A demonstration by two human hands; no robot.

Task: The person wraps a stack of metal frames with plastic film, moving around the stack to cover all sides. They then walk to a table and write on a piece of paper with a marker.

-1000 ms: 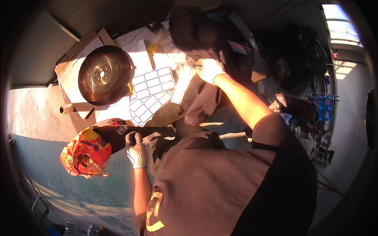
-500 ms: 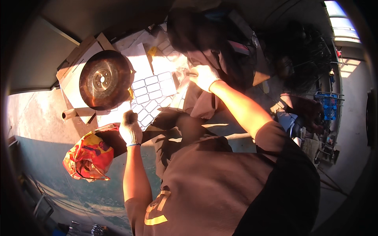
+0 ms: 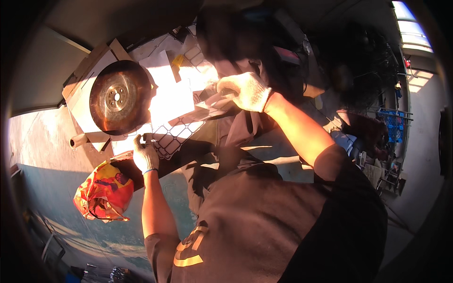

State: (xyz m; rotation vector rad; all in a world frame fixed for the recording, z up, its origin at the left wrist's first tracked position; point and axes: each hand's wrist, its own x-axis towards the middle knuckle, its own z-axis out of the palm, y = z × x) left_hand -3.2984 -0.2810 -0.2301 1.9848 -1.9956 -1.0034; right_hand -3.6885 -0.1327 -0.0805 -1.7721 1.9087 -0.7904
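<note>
My left hand (image 3: 145, 156), in a pale work glove, is at the near edge of the bright work surface. Its fingers are curled, with a dark spot at the tips; what they hold, if anything, is unclear. Beside it lies a sheet with a dark-lined grid of rounded cells (image 3: 175, 137). A plain white sheet (image 3: 172, 104), overexposed by sunlight, lies just beyond the grid. My right hand (image 3: 246, 91), also gloved, is raised at the right of the sheets with its fingers bent inward. Glare and shadow hide what is inside its grip.
A round dark metal disc (image 3: 118, 96) with a holed centre rests on cardboard (image 3: 82, 101) at the left. A red and yellow plastic bag (image 3: 104, 191) stands near my left forearm. Dark folded cloth (image 3: 243, 66) fills the far side. A blue crate (image 3: 394, 127) is at the right.
My left hand has shifted slightly left and nearer. My right hand has turned and moved slightly right. White sheet now shows where grid cells were visible; the grid appears closer to me.
</note>
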